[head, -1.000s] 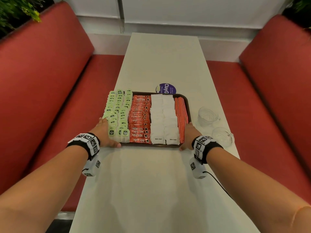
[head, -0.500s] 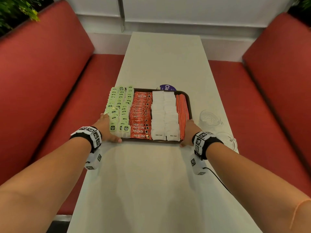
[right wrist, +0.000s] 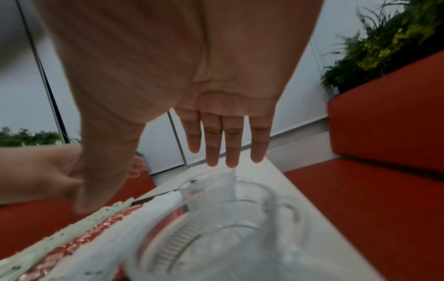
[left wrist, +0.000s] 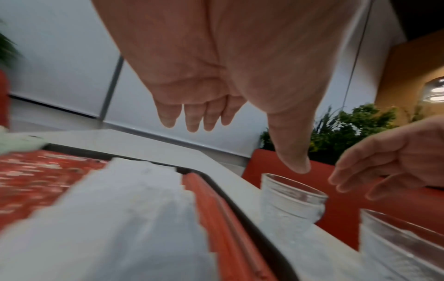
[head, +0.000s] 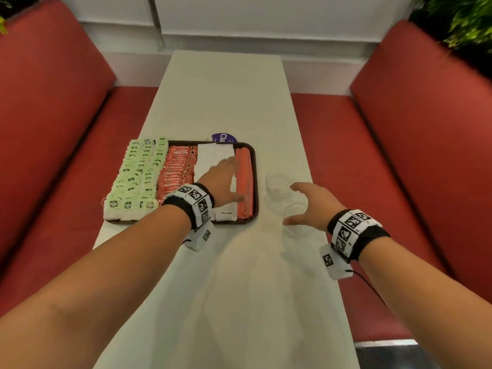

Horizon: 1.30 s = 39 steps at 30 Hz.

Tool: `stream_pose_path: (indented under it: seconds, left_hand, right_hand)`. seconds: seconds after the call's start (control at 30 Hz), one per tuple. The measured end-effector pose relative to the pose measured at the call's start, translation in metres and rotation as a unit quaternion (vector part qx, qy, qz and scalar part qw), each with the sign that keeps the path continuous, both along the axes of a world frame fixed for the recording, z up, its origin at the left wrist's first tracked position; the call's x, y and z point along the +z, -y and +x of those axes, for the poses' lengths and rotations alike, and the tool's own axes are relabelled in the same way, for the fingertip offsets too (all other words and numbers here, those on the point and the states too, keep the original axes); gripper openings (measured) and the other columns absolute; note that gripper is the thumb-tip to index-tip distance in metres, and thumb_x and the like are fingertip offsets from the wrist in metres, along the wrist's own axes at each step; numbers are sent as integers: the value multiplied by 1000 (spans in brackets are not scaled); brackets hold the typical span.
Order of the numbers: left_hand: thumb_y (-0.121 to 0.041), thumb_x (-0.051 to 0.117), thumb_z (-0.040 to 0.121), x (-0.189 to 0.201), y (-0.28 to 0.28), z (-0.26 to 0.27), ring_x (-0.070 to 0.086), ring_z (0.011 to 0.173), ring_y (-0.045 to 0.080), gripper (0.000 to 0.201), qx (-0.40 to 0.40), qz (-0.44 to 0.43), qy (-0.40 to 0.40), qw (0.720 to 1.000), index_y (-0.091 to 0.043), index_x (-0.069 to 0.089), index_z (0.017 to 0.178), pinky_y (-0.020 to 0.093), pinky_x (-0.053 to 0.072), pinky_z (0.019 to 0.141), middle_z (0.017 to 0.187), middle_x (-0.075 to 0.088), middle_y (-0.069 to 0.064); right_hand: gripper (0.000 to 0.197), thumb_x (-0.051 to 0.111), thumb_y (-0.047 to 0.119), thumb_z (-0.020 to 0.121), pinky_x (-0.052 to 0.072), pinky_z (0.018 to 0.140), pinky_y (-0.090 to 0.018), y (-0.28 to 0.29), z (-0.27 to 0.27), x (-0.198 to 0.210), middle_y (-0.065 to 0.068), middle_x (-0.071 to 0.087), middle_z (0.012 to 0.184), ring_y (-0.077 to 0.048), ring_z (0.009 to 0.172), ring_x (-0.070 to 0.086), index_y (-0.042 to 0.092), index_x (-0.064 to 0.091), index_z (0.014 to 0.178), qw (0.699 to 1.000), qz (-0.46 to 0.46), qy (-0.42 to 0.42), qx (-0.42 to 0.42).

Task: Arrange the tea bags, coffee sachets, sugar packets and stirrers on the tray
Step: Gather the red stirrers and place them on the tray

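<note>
A dark tray (head: pixel 254 182) on the white table holds four rows. From left to right they are green tea bags (head: pixel 135 174), red coffee sachets (head: pixel 177 171), white sugar packets (head: pixel 207 158) and orange stirrers (head: pixel 244 179). My left hand (head: pixel 226 179) hovers open above the sugar packets and stirrers, fingers straight, holding nothing. My right hand (head: pixel 303 203) is open above two clear glass cups (head: pixel 277 182) to the right of the tray. In the right wrist view its fingers (right wrist: pixel 230 144) hang just over a glass cup (right wrist: pixel 228 218).
A purple round coaster (head: pixel 223 137) lies behind the tray. Red bench seats (head: pixel 399 155) flank the narrow table (head: pixel 226 89) on both sides. Plants (head: pixel 466 27) stand behind the backrests. The near glass cup (head: pixel 294 211) sits close to the table's right edge.
Both hands have let go of the tray's front corners. The left hand moved right over the sugar and stirrers; the right hand moved right over the glass cups.
</note>
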State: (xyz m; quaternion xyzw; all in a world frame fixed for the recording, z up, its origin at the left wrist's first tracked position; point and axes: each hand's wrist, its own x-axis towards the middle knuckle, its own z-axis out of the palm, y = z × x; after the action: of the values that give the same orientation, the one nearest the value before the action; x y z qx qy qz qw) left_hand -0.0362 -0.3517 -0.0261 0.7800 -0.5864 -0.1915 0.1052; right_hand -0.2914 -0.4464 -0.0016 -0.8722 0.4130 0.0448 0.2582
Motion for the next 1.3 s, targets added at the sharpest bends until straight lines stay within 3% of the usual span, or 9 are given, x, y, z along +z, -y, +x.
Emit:
stream_pose_path:
  seconds: [0.07,0.13,0.33,0.6,0.77,0.97,1.1,1.3]
  left_hand:
    - [-48,79,78,1,24,-29,36,142,27,102,-7,-2,-14,1000,-13,22,155,37,33,114,159,31,9]
    - [-48,82,75,-1,45,-50,38,141,25,104,-18,20,-25,999,-14,23,154,35,33,112,158,33,6]
    - [-46,84,74,-10,83,-75,46,133,27,103,-21,59,-10,998,-10,27,152,35,39,107,150,43,8]
    - [-50,82,73,-25,117,-46,50,130,27,97,2,42,-8,999,-15,35,150,37,44,106,146,51,5]
    - [-51,84,71,-25,144,-16,47,131,28,95,21,33,1,999,-15,39,147,39,43,106,145,51,5]
    - [-50,86,68,-28,162,10,49,131,26,100,35,22,-9,999,-14,39,149,39,43,108,146,51,1]
    - [-49,87,68,-29,164,14,49,131,25,102,30,21,-8,999,-13,38,150,37,43,107,145,51,0]
    - [-51,86,68,-29,163,15,48,133,25,106,27,26,-7,999,-15,33,152,38,43,107,147,50,1]
  right_hand:
    - [116,92,51,61,30,115,-31,7,-19,-4,2,38,158,-19,143,37,21,31,155,999,21,-41,14]
    - [123,94,47,59,30,115,-29,12,-33,-13,2,34,160,-19,144,37,20,25,158,996,44,-65,30]
    - [111,88,47,68,36,110,-28,22,-46,-40,3,47,150,-17,134,47,23,26,157,996,37,-55,60]
    - [95,89,44,69,44,103,-33,41,-11,-49,2,57,140,-19,126,54,22,41,148,999,20,0,36]
    - [101,87,44,71,40,105,-31,49,24,-53,2,53,147,-20,133,50,21,34,154,999,24,21,5]
    - [97,87,42,72,43,105,-34,53,51,-54,0,55,145,-23,130,53,19,36,152,999,20,25,-7]
    - [88,87,39,74,45,101,-34,53,58,-52,-2,58,142,-25,126,56,18,42,147,999,18,24,-13]
    - [88,86,38,75,44,101,-34,50,62,-49,-3,57,142,-26,126,55,17,40,147,999,26,13,-19]
